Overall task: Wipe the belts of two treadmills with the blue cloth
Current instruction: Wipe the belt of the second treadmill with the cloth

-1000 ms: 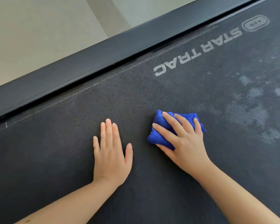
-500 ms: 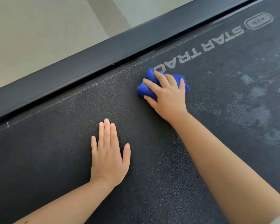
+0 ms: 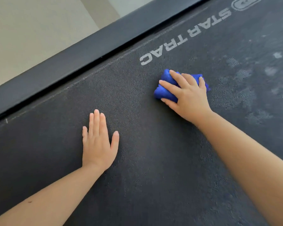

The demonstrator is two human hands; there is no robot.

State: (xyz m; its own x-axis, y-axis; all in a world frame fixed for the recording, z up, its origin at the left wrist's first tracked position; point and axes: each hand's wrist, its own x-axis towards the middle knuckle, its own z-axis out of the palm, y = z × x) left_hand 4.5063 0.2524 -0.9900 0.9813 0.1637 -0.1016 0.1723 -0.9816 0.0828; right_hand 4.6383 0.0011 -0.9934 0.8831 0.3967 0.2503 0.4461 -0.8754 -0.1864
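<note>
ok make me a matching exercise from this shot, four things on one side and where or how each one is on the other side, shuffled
Things
1. left hand
2. bunched blue cloth
3. grey STAR TRAC lettering
4. pale dusty patches

Places or states
A. printed along the belt's far edge, next to the black side rail
B. flat on the dark textured treadmill belt, fingers straight, holding nothing
C. gripped under the right hand
D. on the belt, to the right of the cloth

Pairs: 1-B, 2-C, 3-A, 4-D
</note>
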